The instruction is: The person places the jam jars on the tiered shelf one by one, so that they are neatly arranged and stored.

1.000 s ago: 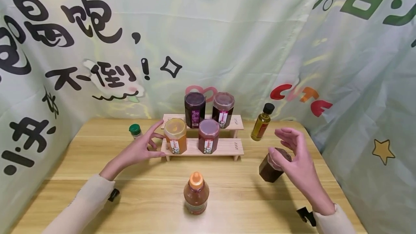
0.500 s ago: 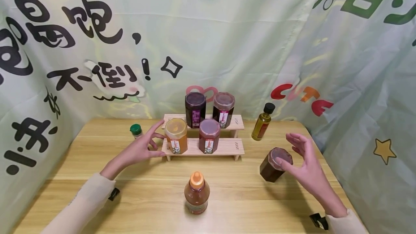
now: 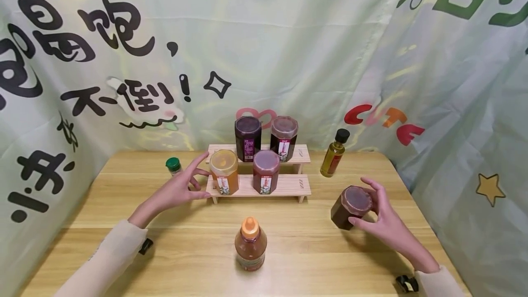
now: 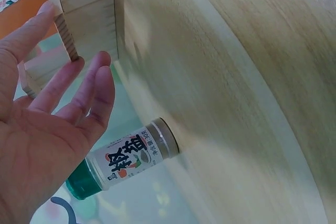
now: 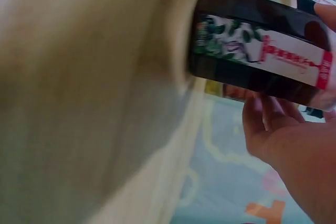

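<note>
A dark hexagonal jar [image 3: 346,210] with a clear lid is on the right of the table. My right hand [image 3: 383,219] holds it, thumb on the near side and fingers behind. The right wrist view shows its floral label [image 5: 236,43] and fingertips [image 5: 262,111] against its side. My left hand [image 3: 175,191] rests spread fingers at the left end of the two-step wooden stand [image 3: 284,186], fingertips right at its board edges. On the lower step stand a honey-coloured jar [image 3: 224,173] and a reddish jar [image 3: 266,173]; two dark jars [image 3: 248,141] are on the upper step.
A squeeze bottle with an orange cap [image 3: 250,246] stands at the front middle. Behind the held jar is a small oil bottle [image 3: 335,152]. A green-capped seasoning shaker [image 4: 126,158] stands beside my left hand. Printed cloth [image 3: 288,49] hangs around the table [image 3: 198,251].
My right hand first drew back rightward from above the dark jar, then came down around its side. The left hand stayed at the stand.
</note>
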A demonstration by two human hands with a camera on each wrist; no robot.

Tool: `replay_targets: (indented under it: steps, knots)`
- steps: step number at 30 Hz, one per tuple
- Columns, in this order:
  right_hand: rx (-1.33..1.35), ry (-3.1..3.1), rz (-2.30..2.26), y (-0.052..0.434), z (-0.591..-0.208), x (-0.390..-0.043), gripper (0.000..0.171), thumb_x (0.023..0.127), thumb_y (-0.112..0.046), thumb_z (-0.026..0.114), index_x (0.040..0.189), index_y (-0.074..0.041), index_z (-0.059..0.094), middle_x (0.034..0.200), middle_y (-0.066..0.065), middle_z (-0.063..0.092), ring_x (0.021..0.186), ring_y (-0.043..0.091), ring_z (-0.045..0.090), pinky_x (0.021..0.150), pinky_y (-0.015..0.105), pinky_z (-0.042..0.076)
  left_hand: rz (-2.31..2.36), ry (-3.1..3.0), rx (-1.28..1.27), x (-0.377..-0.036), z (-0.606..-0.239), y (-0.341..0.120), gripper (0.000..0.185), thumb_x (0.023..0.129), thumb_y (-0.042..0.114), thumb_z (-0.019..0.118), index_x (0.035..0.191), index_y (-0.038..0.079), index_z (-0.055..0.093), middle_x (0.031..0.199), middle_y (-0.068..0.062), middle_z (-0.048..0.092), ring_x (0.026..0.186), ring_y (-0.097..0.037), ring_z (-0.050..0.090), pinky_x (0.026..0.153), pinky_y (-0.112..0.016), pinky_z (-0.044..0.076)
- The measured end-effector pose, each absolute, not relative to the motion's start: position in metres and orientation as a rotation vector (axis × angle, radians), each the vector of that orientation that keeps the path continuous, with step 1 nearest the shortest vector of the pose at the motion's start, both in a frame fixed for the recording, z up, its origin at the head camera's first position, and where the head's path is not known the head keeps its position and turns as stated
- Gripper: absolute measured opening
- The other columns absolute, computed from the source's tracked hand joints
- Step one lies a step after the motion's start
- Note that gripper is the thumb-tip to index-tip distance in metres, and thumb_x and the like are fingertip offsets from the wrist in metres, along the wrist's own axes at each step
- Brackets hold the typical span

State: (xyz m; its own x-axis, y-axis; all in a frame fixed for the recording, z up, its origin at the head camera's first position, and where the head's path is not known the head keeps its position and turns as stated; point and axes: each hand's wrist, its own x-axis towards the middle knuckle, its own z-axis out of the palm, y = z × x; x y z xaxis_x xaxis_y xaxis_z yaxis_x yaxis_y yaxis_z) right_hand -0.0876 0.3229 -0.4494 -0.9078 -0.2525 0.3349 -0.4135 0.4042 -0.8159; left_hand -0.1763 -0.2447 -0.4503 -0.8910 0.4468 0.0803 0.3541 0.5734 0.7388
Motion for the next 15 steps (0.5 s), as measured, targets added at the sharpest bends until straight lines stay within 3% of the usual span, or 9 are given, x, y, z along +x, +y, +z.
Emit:
replay_targets:
  steps: [7,15]
  knots:
    - [0.598,-2.516,1.41,0.324,-0.463,-0.089,0.103,0.08,0.013,0.091,0.163,-0.002,0.032,0.137,0.016,0.057,0.118,0.002,0.059,0.096,0.013,0.045,1.226,2.686,0.686,-0.176,-0.45,-0.244,0.12,0.089,0.013,0.093,0.177,0.022,0.013,0.141,-0.025,0.067,0.085,-0.017,0.071,0.071,-0.038,0.059]
    - [0.565,-2.524,1.319,0.323,-0.464,-0.087,0.099,0.078,0.012,0.093,0.158,0.0,0.037,0.137,0.014,0.057,0.117,-0.001,0.056,0.094,0.01,0.045,1.227,2.68,0.681,-0.176,-0.45,-0.243,0.12,0.09,0.011,0.093,0.177,0.022,0.012,0.141,-0.025,0.067,0.085,-0.018,0.072,0.071,-0.037,0.06]
